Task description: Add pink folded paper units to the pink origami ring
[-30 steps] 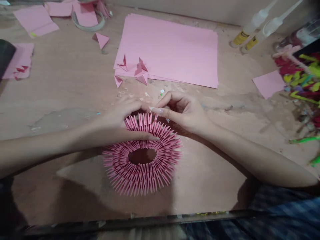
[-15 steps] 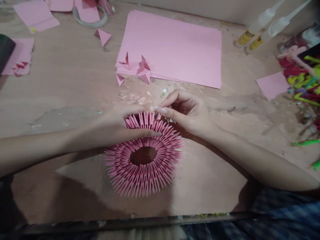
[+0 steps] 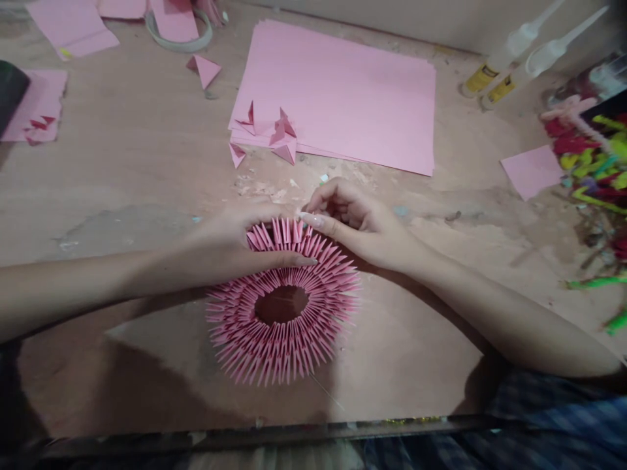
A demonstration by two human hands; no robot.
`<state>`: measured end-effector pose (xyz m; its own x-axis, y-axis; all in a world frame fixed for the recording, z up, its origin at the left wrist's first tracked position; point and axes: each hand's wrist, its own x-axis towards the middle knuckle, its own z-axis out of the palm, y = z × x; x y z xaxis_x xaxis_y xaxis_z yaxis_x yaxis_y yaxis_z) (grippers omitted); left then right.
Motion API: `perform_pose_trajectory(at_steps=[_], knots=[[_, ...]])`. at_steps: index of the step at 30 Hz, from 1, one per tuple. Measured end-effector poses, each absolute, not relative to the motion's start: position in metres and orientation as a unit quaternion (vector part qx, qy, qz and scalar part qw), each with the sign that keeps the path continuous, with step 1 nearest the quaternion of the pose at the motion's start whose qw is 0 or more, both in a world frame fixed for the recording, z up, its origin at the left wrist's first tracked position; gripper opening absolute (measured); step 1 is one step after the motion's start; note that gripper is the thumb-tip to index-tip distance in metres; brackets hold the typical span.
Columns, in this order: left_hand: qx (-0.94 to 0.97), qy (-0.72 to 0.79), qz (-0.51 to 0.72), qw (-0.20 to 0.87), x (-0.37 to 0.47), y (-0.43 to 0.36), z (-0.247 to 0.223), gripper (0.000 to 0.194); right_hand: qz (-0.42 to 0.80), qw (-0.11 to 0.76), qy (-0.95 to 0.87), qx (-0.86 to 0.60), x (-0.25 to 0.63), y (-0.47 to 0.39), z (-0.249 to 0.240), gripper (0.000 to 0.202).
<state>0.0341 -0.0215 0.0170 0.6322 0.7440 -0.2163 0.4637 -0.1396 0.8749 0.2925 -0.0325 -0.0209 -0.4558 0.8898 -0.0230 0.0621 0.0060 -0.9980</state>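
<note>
A ring of folded pink paper pieces (image 3: 284,352), spiky at its outer edge and with an oval hole in the middle, lies on the table. My left hand (image 3: 249,238) grips its far side, the thumb across the top and the fingers behind the outer points. At the ring's far edge, my right hand (image 3: 350,219) pinches with thumb and forefinger around a small folded pink paper piece (image 3: 308,230), mostly covered by the fingertips. The right fingertips touch or nearly touch the left ones.
Beyond the hands lies a stack of pink paper (image 3: 337,91) with folded pieces (image 3: 284,134) on its near corner. A tape roll (image 3: 179,42) is far left. Two glue bottles (image 3: 480,78), a pink square (image 3: 531,171) and colourful pipe cleaners (image 3: 592,156) are at right.
My right hand has shifted slightly left, closer against the ring's edge, and its fingers have curled in more. My left hand and the ring are nearly unmoved.
</note>
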Motion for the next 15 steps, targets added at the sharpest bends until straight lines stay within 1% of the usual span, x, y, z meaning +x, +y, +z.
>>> perform_pose_trajectory(at_steps=[3, 7, 10, 15], knots=[[0.748, 0.408, 0.116, 0.510, 0.033, -0.019, 0.018, 0.044, 0.566, 0.310, -0.673, -0.362, 0.300, -0.027, -0.017, 0.042], [0.750, 0.401, 0.113, 0.514, 0.032, -0.018, 0.018, 0.040, 0.522, 0.292, -0.731, -0.330, 0.304, -0.020, -0.019, 0.045], [0.745, 0.414, 0.107, 0.512, 0.031, -0.020, 0.014, 0.036, 0.520, 0.282, -0.740, -0.320, 0.304, -0.019, -0.022, 0.046], [0.754, 0.423, 0.144, 0.482, 0.028, -0.021, 0.008, 0.049, 0.535, 0.291, -0.728, -0.315, 0.303, -0.021, -0.022, 0.039]])
